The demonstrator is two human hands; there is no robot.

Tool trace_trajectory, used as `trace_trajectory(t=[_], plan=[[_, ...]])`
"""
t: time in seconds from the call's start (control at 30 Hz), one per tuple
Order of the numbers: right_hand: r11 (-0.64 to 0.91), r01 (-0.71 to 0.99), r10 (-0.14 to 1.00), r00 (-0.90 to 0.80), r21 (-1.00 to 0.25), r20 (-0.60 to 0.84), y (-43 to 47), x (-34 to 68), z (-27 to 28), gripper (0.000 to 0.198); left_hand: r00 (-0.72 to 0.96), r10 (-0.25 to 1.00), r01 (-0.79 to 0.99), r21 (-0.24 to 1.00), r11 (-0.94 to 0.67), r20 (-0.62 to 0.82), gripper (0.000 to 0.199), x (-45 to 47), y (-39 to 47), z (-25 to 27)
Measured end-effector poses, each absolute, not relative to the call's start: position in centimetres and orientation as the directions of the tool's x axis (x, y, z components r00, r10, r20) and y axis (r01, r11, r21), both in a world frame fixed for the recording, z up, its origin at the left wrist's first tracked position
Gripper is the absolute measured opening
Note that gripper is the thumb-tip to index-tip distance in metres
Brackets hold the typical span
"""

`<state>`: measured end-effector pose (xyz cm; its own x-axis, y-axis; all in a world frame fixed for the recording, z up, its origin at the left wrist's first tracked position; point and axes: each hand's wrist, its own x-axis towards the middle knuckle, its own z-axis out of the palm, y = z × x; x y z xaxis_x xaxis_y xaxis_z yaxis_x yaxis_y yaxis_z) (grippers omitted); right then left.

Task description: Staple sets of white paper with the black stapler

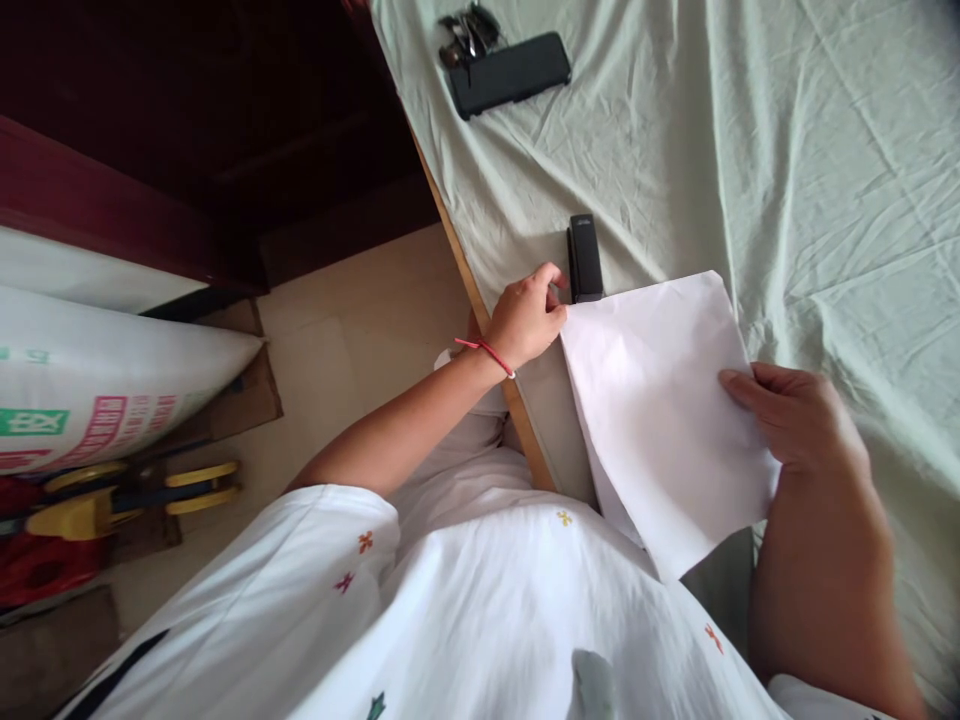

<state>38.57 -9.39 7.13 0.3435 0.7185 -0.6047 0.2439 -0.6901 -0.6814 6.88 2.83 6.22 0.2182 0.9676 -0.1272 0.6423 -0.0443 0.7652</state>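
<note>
White sheets of paper [660, 400] are held between my two hands over the table's near edge. My right hand [810, 415] grips their right side, thumb on top and the other fingers underneath. At the upper left corner, my left hand [529, 315] has its fingers curled, the thumb against the paper's corner. A black stapler [586, 258] lies on the cloth just beyond that corner, close to my left fingertips. Its near end meets the paper's top edge. Lower sheets show partly beneath the top one.
A pale green cloth [825, 200] with wrinkles covers the table. Farther back lie a black case [511, 75] and a bunch of keys [471, 32]. The wooden table edge [461, 260] runs along the left. On the floor side are a printed white sack [112, 370] and yellow-handled objects [75, 520].
</note>
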Motion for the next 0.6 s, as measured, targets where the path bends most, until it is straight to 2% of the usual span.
trace_trajectory(t=[0.2, 0.4, 0.5, 0.6], plan=[[-0.710, 0.242, 0.700, 0.345, -0.662, -0.625, -9.4, 38.9, 7.1, 0.026, 0.215, 0.964, 0.653, 0.757, -0.024, -0.155, 0.027, 7.3, 3.3, 6.2], [-0.705, 0.221, 0.699, 0.376, -0.674, -0.608, -9.4, 38.6, 7.0, 0.025, 0.190, 0.975, 0.665, 0.746, -0.043, -0.113, 0.028, 7.3, 3.5, 5.9], [-0.700, 0.215, 0.704, 0.365, -0.681, -0.609, -9.5, 38.5, 7.0, 0.025, 0.218, 0.976, 0.662, 0.736, -0.143, -0.006, 0.032, 7.1, 3.0, 5.4], [-0.674, 0.228, 0.730, 0.352, -0.702, -0.586, -9.7, 38.4, 7.1, 0.027, 0.300, 0.938, 0.651, 0.682, -0.333, 0.171, 0.036, 6.7, 2.5, 5.2]])
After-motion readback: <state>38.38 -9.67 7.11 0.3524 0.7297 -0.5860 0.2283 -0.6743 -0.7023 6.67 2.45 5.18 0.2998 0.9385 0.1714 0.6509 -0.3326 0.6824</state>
